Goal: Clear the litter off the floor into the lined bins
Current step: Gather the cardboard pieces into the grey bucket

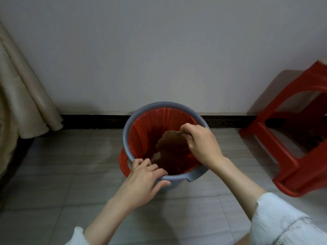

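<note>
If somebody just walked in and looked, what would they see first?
Probably the grey bin in the middle by the wall, with its bright red liner. The right hand pinches a piece of brown cardboard over the opening, while the left hand grips the near rim. A red plastic stool stands at the right.

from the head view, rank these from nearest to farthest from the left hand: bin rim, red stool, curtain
1. bin rim: the left hand grips its near edge.
2. curtain: far left, against the wall.
3. red stool: far right, beyond the bin.
</note>
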{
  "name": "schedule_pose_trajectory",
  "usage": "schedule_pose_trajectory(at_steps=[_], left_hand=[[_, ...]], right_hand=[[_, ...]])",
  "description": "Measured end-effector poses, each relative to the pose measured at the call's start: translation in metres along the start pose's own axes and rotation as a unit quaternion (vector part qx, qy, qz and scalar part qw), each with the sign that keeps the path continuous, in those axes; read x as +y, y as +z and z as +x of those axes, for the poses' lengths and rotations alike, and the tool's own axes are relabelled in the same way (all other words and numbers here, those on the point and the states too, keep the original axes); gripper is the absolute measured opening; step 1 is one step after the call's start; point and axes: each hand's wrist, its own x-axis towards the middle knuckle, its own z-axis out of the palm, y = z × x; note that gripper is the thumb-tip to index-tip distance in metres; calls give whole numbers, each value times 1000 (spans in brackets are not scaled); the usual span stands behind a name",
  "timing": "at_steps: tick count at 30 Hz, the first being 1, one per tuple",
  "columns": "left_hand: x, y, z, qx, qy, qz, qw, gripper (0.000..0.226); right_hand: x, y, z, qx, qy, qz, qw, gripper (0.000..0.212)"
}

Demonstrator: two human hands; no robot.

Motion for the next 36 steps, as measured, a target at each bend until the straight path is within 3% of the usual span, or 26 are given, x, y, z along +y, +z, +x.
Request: schedule_pose_trajectory(at_steps=[3,8,13,15,19,21,27,36], left_hand=[[3,0,1,14,2,3,1000,32],[3,2,8,23,-6,0,1000,32],[0,1,14,25,-21,-7,999,32],[2,2,16,29,-20,-7,999,32],[6,5,13,40,-11,-7,999,32],[6,6,11,45,-12,-17,999,32],[18,12,23,58,-19,-31,998,32],[93,37,61,9,20,-43,999,36]], right_hand=[[3,2,0,-59,-10,-7,998,14],[0,-4,4,67,-17,-13,997,16],[1,-4,2,51,-62,-51,995,13],[0,-3,-2,4,-68,-54,996,14],[2,2,-5,-215,-6,-50,975,25],[2,1,-10,-246,34,-17,969,30],[19,-12,-47,-136,2,-25,990,25],[79,-49,-126,-29,93,-24,995,22]])
